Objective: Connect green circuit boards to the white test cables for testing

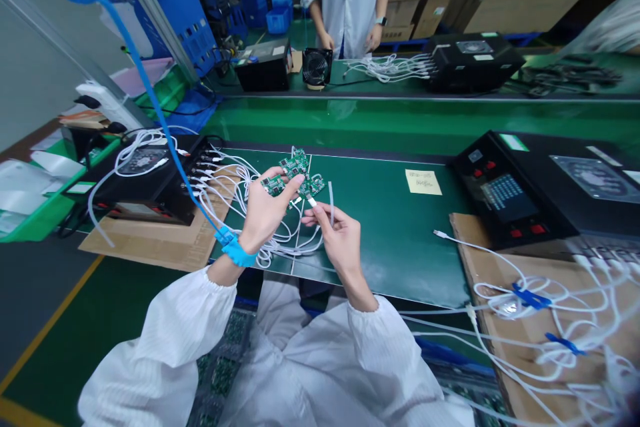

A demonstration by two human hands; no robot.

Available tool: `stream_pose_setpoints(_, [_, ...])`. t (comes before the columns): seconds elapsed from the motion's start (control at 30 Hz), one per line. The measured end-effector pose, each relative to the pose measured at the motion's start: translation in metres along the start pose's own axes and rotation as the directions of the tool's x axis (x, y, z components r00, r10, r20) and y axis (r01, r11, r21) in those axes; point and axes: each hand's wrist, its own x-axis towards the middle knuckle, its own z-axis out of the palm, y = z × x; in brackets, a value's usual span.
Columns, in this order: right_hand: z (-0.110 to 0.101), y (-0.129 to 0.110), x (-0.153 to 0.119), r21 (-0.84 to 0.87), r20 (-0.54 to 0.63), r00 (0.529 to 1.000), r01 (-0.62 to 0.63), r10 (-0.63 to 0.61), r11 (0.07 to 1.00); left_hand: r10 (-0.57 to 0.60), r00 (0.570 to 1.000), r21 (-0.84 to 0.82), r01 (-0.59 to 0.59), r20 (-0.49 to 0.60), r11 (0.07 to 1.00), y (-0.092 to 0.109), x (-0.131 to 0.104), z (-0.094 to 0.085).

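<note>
My left hand (267,207) is closed on several small green circuit boards (296,163), which fan out past the fingertips. A blue wrist strap (235,247) with a coiled cord circles that wrist. Between the fingers of my right hand (340,233) is the white plug of a USB cable (312,201), touching the edge of one board; whether it is fully seated I cannot tell. Beneath both hands, a tangle of white cables (280,240) lies on the green work surface (390,240). These cables lead left to a black box with a row of ports (160,180).
At right, a black box with a display (550,180) stands by cardboard (470,240) strewn with tied white cables (540,300). A yellow note (423,182) lies on the surface. Across the bench a co-worker (350,0) stands behind a fan (317,68). Blue cord (145,73) hangs at left.
</note>
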Motion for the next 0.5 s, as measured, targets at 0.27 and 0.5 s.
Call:
stream_pose_setpoints(0.27, [0.0, 0.001, -0.004, 0.0, -0.087, 0.996, 0.028, -0.028, 1.0, 0.026, 1.0, -0.008, -0.026, -0.003, 1.0, -0.003, -0.006, 0.006])
stream_pose_setpoints(0.5, [0.0, 0.003, -0.007, -0.025, -0.103, 0.994, 0.017, -0.02, 1.0, 0.01, 1.0, -0.083, -0.009, 0.021, 0.996, -0.003, -0.015, 0.005])
